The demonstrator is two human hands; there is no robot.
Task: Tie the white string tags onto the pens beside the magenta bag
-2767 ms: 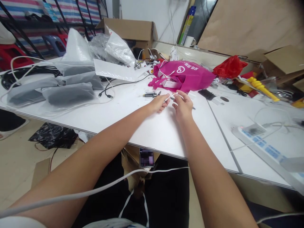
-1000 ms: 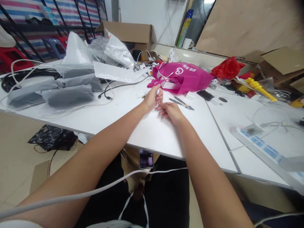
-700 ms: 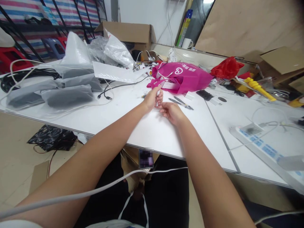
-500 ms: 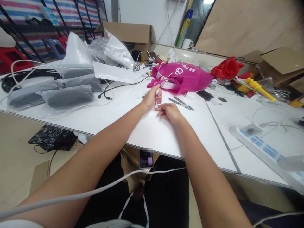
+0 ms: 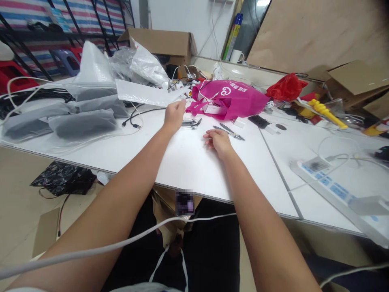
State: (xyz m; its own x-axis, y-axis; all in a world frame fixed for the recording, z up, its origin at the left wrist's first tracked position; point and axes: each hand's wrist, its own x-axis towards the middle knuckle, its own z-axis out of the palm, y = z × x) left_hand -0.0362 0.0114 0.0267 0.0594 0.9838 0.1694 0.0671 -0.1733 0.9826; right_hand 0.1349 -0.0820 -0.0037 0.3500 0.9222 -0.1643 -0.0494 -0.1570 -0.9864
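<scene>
My left hand (image 5: 174, 115) is closed above the white table, just left of several small pen-like items (image 5: 191, 123). Its back faces me, so whatever its fingers hold is hidden. My right hand (image 5: 217, 142) rests low over the tabletop with half-curled fingers slightly apart, and nothing shows between them. Beside it, to the right, lie two slim dark pens (image 5: 231, 132). Beyond both hands sits a magenta bag (image 5: 243, 101) with white print, its mouth and straps turned toward me.
Grey plastic-wrapped packages (image 5: 85, 123) and a black cable (image 5: 133, 121) occupy the left side. A white power strip (image 5: 337, 188) lies at right, near a yellow twisted object (image 5: 328, 113). A loose white cable (image 5: 127, 243) crosses in front of my lap.
My left hand has moved left, away from my right hand; the white pen-like item seen in it is out of sight. The small items on the table are uncovered. My right hand stays nearly in place.
</scene>
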